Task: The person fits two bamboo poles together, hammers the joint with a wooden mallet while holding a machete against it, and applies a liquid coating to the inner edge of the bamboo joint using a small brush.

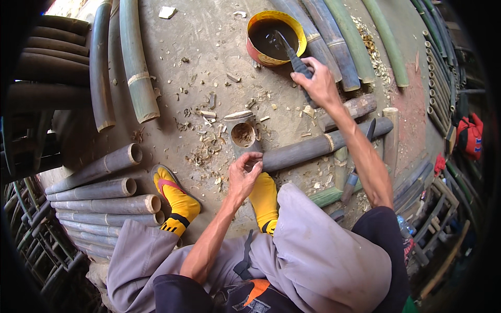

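Note:
My right hand (pixel 317 83) is closed around the dark wrapped handle of a knife (pixel 300 67). Its narrow metal blade tips into a yellow-rimmed bucket (pixel 254 55) of dark liquid. My left hand (pixel 244 175) has its fingers curled at the left end of a dark bamboo pole (pixel 302 152), and thumb and fingertips appear to pinch that end. The pole slants away to the right, over shorter pieces. Just beyond my left hand is a short bamboo piece (pixel 245 148) with a round hole holding pale shavings.
A second, long-bladed knife (pixel 350 182) leans against the pole on the right. Cut bamboo poles (pixel 107 204) lie stacked at left, with more poles (pixel 136 73) farther off. Wood chips (pixel 201 151) litter the floor. My feet in yellow socks (pixel 177 201) flank the work spot.

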`<state>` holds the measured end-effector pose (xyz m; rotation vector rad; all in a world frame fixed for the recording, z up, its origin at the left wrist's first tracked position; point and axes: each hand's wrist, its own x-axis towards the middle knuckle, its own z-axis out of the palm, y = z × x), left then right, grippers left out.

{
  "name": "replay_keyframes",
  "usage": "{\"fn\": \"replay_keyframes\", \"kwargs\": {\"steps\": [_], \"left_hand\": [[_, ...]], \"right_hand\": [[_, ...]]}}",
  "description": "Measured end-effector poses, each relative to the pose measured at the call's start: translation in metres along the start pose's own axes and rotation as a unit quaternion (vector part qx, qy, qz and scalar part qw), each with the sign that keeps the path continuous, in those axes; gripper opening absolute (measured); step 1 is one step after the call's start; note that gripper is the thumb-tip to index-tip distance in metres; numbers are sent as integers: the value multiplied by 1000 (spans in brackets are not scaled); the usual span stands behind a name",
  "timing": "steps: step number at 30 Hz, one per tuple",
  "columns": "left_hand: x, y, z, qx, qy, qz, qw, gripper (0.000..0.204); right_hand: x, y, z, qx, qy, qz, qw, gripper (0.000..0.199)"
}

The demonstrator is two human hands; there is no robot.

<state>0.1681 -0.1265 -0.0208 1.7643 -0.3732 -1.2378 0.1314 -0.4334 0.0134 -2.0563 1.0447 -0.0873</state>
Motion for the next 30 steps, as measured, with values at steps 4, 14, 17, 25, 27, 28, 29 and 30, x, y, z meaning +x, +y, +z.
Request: {"fn": "replay_keyframes", "kwargs": {"steps": [4, 14, 17, 25, 27, 28, 29, 30], "left_hand": [[-3, 23, -1, -285, -102, -119, 946, 55], [38, 30, 17, -183, -80, -297, 934, 54], [59, 35, 29, -200, -47, -245, 948, 40], [64, 51, 19, -469, -23, -231, 852, 22], [64, 50, 14, -514, -30, -213, 831, 24], [64, 49, 13, -527, -28, -208, 823, 24], [62, 48, 12, -541, -25, -203, 816, 24], [59, 50, 10, -553, -22, -198, 809, 24]], "right_hand": [[-107, -23, 22, 236, -17, 42, 971, 48], [-198, -2, 72, -35, -139, 31, 989, 57], [-177, -7, 59, -123, -97, -30, 987, 54], [-114, -64, 20, -308, -194, -126, 923, 44], [-104, -76, 22, -358, -226, -138, 895, 46], [-100, -80, 24, -377, -233, -148, 884, 45], [-97, -83, 25, -395, -241, -157, 873, 44], [-96, -85, 27, -395, -235, -173, 871, 46]]}}
